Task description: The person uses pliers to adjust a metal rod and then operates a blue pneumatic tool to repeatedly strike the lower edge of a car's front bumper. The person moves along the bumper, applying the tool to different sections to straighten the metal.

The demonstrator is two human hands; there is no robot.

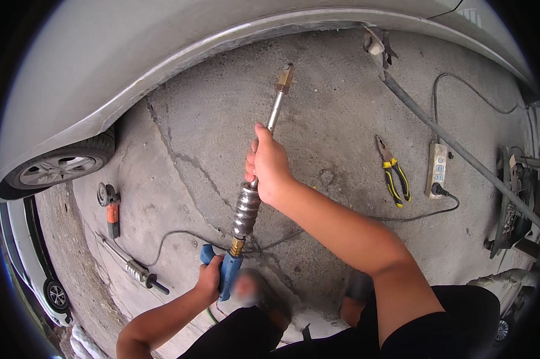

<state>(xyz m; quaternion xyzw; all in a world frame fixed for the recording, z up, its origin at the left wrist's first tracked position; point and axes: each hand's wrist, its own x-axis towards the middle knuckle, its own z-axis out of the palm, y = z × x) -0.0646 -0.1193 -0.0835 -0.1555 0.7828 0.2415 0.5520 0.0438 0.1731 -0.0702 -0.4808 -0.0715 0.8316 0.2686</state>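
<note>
A long tool with a blue pistol-grip body (pixel 230 276), brass fitting (pixel 236 245), ribbed steel sliding weight (pixel 246 209), metal shaft (pixel 275 112) and brass-coloured tip (pixel 285 79) lies diagonally across the middle of the view. My left hand (pixel 211 275) is closed on the blue grip. My right hand (pixel 267 161) wraps round the shaft just above the sliding weight.
A pale car panel (pixel 180 24) arches overhead, with a wheel (pixel 60 164) at left. On the concrete floor (pixel 330 107) lie an orange grinder (pixel 112 215), another slide hammer (pixel 129 263), pliers (pixel 392 176), a power strip (pixel 436 170) with cables, and a long bar (pixel 455 149). Another car (pixel 40 251) stands left.
</note>
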